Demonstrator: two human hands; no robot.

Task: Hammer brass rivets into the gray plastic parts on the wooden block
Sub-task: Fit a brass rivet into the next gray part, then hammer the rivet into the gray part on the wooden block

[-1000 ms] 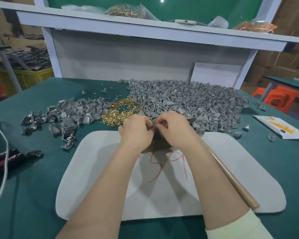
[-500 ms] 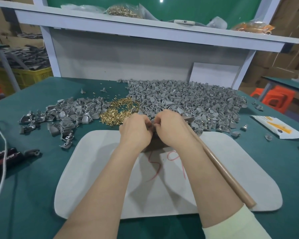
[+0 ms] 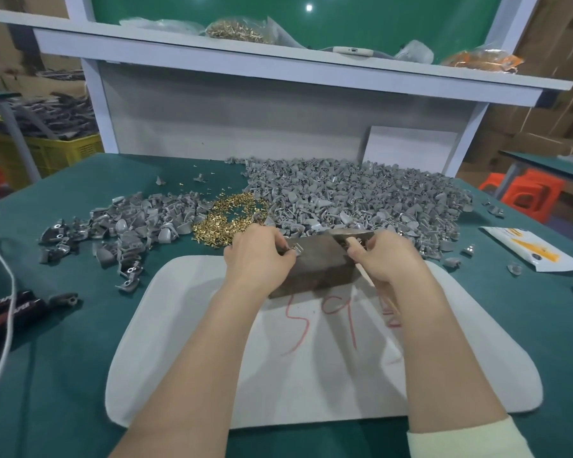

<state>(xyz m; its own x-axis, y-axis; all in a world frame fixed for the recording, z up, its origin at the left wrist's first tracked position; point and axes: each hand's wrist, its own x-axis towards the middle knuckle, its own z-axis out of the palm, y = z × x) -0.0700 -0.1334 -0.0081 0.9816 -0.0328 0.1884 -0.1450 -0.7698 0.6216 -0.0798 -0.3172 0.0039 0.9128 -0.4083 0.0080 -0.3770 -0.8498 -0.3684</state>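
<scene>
The wooden block (image 3: 315,264) sits on the far end of a white mat (image 3: 328,385) on the green table (image 3: 63,358). The left hand (image 3: 257,257) is at the block's left side. Its fingers and thumb pinch a small gray part (image 3: 295,251) on the block's edge. The right hand (image 3: 386,259) is at the block's right side with its fingers curled in, but it is not clear what it holds. Just behind the block lie a pile of brass rivets (image 3: 229,218) and a big heap of gray parts (image 3: 361,196).
</scene>
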